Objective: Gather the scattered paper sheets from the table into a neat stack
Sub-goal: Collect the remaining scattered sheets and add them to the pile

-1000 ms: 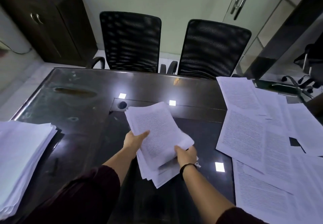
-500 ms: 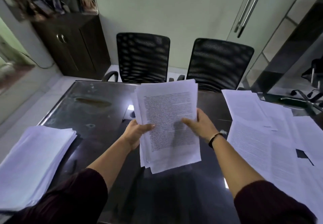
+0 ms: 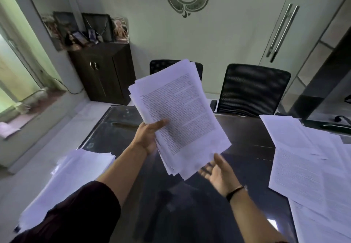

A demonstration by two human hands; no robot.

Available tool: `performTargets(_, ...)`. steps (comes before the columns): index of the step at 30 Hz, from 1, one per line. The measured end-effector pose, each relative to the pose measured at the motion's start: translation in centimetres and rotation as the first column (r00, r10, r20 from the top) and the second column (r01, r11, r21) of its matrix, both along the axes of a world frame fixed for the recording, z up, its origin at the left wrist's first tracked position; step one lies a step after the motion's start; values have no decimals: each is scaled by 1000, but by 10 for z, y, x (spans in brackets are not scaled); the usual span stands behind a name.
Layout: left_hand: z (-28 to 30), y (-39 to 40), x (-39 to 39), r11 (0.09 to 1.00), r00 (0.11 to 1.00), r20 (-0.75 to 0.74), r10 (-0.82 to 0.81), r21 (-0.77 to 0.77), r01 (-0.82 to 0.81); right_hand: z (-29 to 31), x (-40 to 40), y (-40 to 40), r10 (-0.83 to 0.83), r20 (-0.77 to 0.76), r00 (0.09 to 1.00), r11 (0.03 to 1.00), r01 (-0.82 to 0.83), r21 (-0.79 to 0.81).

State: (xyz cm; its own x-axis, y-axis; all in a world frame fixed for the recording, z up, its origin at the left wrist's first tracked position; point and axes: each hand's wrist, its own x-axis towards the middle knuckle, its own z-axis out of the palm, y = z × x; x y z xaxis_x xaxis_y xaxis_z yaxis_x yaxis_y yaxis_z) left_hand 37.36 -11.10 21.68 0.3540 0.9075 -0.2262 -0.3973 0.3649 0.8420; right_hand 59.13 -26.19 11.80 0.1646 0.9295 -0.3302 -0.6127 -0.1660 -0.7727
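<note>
With the left hand gripping the sheaf and the right hand released beneath, tap its ragged lower edges square.

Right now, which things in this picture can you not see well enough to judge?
- Printed text on the held bundle, head view: too small and blurred to read.
- Left hand fingers: hidden behind the bundle; only the thumb shows.
- Whether the right hand touches the bundle's lower corner: unclear.
- Pile at the left: blurred, partly covered by the dark sleeve.
- Scattered sheets: cut off by the right edge.
</note>
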Motion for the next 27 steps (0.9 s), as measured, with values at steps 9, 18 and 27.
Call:
performTargets(9, 51, 48, -40, 928, 949, -311, 61, 368, 61, 17, -52, 27, -140, -107, 984, 966, 159, 203)
performTargets(18, 129, 88, -51, 676, 399, -912, 88, 349, 649, 26, -61, 23, -127, -94, 987, 971, 144, 193)
performTargets(27, 90, 89, -53, 765, 464, -886, 9, 305, 567, 21, -42, 18, -176, -195, 965, 969, 205, 139)
